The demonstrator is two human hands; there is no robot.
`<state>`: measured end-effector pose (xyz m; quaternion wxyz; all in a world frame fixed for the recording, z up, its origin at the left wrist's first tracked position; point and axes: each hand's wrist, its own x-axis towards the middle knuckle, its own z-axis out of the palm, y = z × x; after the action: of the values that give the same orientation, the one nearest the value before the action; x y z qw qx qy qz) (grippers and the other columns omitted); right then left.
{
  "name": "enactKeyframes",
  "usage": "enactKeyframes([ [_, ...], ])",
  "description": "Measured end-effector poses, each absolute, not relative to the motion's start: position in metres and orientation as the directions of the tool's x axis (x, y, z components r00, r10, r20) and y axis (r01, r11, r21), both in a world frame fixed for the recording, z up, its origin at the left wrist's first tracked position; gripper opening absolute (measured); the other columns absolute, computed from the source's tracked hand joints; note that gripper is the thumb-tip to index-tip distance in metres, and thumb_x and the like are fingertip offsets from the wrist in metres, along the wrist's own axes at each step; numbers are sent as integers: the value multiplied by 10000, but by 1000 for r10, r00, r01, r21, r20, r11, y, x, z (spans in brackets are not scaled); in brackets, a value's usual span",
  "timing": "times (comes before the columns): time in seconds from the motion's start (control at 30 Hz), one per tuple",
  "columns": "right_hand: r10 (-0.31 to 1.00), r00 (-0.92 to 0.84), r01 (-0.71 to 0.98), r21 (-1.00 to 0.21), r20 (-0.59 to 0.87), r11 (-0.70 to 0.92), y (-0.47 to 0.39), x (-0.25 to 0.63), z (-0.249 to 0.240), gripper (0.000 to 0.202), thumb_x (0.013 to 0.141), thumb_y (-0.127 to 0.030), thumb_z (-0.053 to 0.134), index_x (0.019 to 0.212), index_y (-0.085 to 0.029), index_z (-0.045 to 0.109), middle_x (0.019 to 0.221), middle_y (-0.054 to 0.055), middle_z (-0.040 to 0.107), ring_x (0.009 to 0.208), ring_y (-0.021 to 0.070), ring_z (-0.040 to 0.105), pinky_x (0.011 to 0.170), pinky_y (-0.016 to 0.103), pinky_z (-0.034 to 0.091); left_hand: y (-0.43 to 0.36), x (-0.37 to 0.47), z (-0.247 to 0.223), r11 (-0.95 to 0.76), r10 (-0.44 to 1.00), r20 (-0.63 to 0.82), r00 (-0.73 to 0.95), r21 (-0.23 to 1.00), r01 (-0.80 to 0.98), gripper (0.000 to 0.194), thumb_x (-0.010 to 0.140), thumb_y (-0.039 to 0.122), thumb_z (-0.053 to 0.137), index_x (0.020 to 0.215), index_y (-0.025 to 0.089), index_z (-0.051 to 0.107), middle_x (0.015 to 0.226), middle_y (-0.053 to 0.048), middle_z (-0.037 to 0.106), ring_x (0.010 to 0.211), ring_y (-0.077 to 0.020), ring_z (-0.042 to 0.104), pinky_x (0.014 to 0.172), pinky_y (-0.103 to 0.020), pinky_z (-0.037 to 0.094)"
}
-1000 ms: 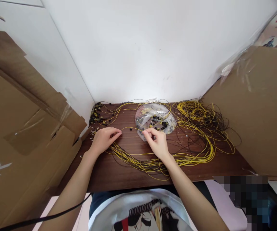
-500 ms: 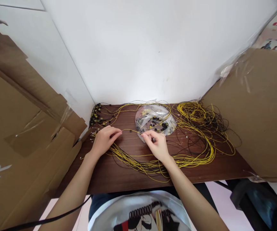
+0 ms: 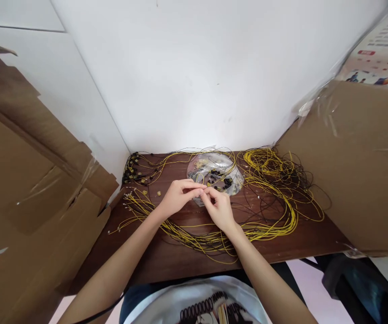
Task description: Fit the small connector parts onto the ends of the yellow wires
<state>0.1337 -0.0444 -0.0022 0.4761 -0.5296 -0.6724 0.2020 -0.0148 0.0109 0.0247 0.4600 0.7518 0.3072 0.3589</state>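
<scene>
A thin yellow wire (image 3: 200, 176) is at the fingertips of the two hands, above the near part of the clear plastic bag (image 3: 237, 177), and it makes a small loop there. The left hand (image 3: 178, 196) pinches this wire between the thumb and the index finger, and the right hand (image 3: 219, 208) pinches it in the same manner. The fingertips of both hands come together and seem to touch; the exact place of the grip is hidden by the fingers.

Inside the bag there are small black connectors (image 3: 227, 182) and some yellow pieces. On the near side of the bag, a long bundle of yellow and black wires (image 3: 286, 229) curves below both hands. Its wire ends (image 3: 125, 204), with small whitish tips, spread out to the left of the bag. Also to the left, farther back, lies a group of black and yellow connectors (image 3: 132, 170), and two small yellow pieces (image 3: 159, 193) lie nearer. To the right of the bag is a tangled coil of yellow wire (image 3: 264, 162). All these rest on the brown wooden table (image 3: 160, 267). Cardboard (image 3: 28, 180) stands at the left side of the table, and a cardboard box (image 3: 359, 171) at the right.
</scene>
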Motion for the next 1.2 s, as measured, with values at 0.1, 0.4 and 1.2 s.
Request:
enactKeyframes([
  [0.1,910,-48,534,-759,413,373,-45,134,-3,277,901,-318,451,752,-150,613,537,-44,420,491,90,376,534,209,305,10,-16,18,-293,835,230,501,955,50,188,778,290,624,858,162,735,721,-34,639,635,-122,549,617,-243,434],
  [0.4,937,-233,451,-824,261,342,-46,132,2,302,890,-374,476,818,-155,671,553,-38,461,510,92,361,509,212,281,11,-27,5,-290,849,224,479,955,68,195,773,307,627,788,137,722,762,-57,655,616,-122,560,607,-250,447],
  [1.2,982,-170,453,-892,-79,6,-99,216,37,322,859,-457,499,848,-172,650,649,4,522,577,129,447,544,245,353,-2,-19,17,-619,779,556,289,754,220,176,843,264,559,870,198,721,799,-47,631,740,-146,562,677,-280,455],
])
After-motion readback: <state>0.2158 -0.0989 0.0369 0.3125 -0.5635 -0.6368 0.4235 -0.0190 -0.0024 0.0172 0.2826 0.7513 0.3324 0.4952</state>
